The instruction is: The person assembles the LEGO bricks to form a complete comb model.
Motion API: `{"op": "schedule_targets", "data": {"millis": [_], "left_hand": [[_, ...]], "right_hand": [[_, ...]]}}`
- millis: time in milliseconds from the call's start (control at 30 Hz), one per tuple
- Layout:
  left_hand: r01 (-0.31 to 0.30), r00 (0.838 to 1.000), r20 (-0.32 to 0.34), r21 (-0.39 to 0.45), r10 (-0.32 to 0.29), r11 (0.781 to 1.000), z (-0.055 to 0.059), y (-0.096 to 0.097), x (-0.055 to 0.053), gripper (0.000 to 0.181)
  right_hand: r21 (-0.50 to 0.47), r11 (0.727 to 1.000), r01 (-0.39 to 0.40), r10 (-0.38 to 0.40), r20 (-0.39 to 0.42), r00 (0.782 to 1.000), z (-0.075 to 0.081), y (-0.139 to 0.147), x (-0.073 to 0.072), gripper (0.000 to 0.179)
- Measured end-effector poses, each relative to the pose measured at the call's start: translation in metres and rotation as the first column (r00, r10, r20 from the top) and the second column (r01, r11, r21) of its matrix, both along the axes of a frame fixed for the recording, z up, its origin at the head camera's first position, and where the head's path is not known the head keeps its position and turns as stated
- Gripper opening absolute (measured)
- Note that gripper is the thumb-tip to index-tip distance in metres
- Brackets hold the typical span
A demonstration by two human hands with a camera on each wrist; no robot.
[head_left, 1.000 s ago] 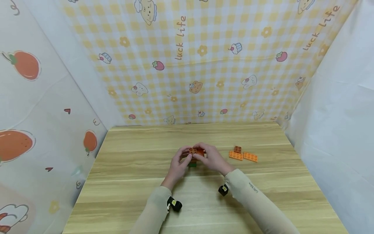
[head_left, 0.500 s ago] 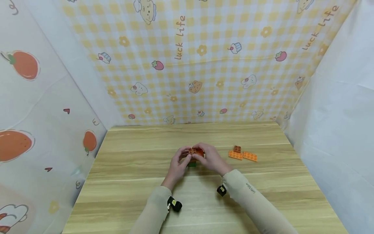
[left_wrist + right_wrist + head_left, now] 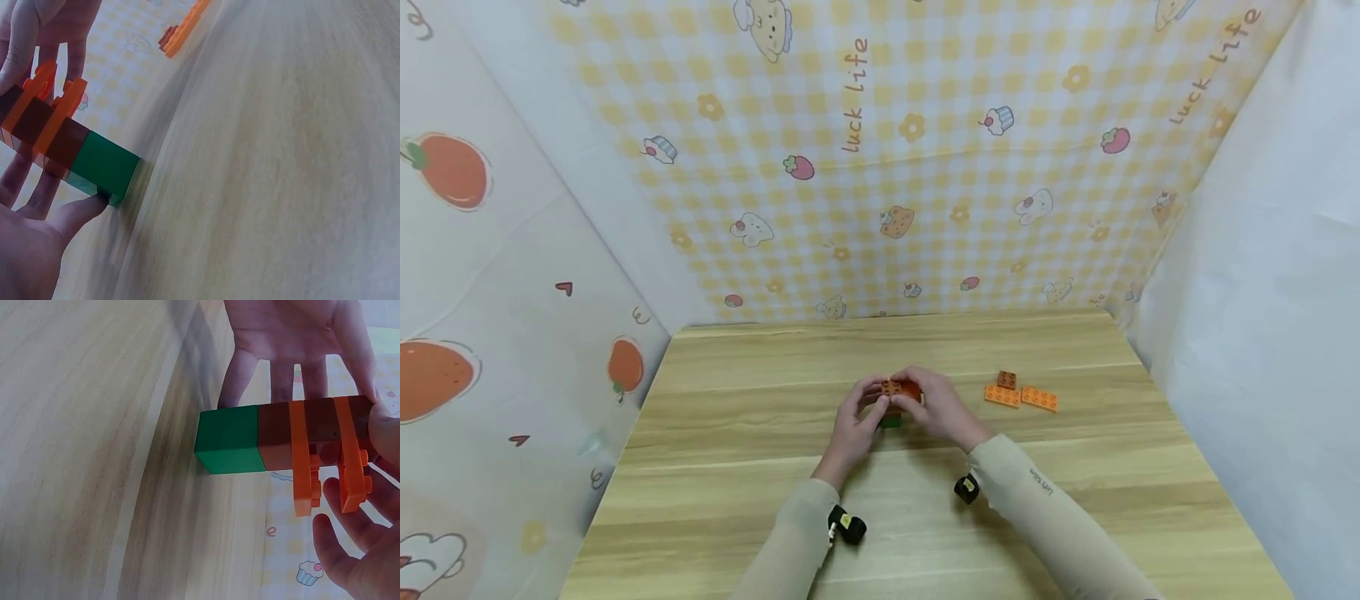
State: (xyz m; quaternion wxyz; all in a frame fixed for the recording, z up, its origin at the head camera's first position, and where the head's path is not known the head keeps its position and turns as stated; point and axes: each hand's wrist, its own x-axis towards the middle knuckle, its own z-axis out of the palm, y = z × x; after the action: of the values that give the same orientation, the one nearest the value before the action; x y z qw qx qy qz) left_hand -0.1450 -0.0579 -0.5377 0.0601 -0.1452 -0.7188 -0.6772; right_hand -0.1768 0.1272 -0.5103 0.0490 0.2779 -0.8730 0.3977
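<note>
A tower of toy building bricks stands upright between my hands. In the right wrist view it has a green brick (image 3: 230,440) at its base, then brown bricks (image 3: 274,436) alternating with two orange plates (image 3: 300,464) that jut out to one side. My left hand (image 3: 853,430) holds the tower from its left, a finger touching the green brick. From the other side my right hand (image 3: 945,410) grips the upper part, its thumb against the top brown brick (image 3: 891,387). In the head view the fingers hide much of the tower.
Right of the tower, on the wooden table (image 3: 737,392), lie two flat orange plates (image 3: 1002,396) side by side. A small brown brick (image 3: 1007,380) sits just behind the left one. A checked cloth (image 3: 850,208) rises behind the table's far edge.
Both hands stay around the tower almost unmoved. The head view has shifted slightly, and the right forearm has drawn a touch to the left.
</note>
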Motion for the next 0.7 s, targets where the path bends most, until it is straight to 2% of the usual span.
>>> {"op": "schedule_targets", "data": {"millis": [467, 700], "left_hand": [[0.009, 1.000, -0.022, 0.002, -0.009, 1.000, 0.0053, -0.0011, -0.0013, 0.034], [0.005, 1.000, -0.025, -0.001, -0.005, 1.000, 0.0035, -0.0004, 0.0010, 0.034]], "right_hand": [[0.005, 1.000, -0.003, 0.003, -0.062, 0.998, 0.0000, -0.0006, -0.0021, 0.026], [0.014, 1.000, -0.001, 0.002, -0.023, 1.000, -0.0016, 0.0017, -0.0005, 0.029]]}}
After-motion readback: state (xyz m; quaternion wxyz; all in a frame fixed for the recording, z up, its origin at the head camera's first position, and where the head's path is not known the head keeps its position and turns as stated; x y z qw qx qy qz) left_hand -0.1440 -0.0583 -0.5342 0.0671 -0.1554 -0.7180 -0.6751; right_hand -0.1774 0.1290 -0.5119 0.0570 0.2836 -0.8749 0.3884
